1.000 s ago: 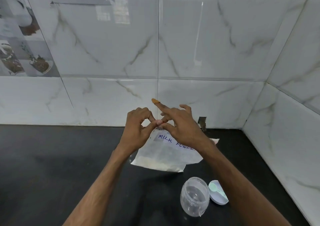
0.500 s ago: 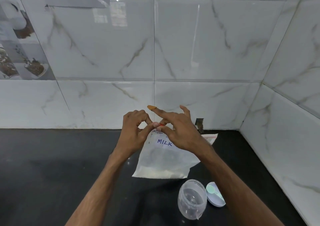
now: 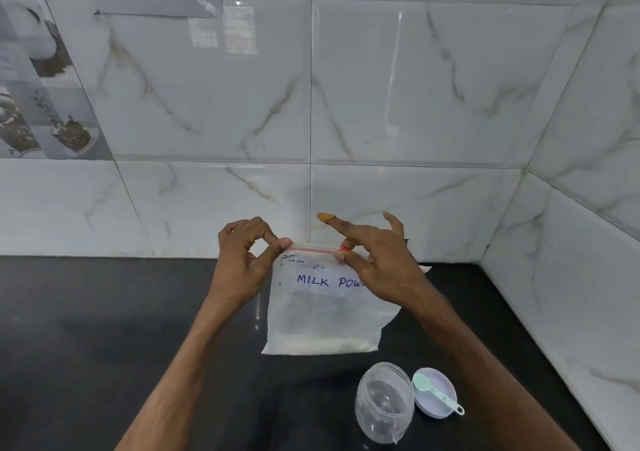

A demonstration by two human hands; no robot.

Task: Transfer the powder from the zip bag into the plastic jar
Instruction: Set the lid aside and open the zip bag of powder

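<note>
Clear plastic zip bag (image 3: pixel 322 312) stands on the counter (image 3: pixel 104 329), its red seal (image 3: pixel 311 250) running left–right between 2 pinches — left hand (image 3: pixel 242 263) at one end, right hand (image 3: pixel 377 263) further along; the open plastic jar (image 3: pixel 384 402) lies nearer the right hand
</note>
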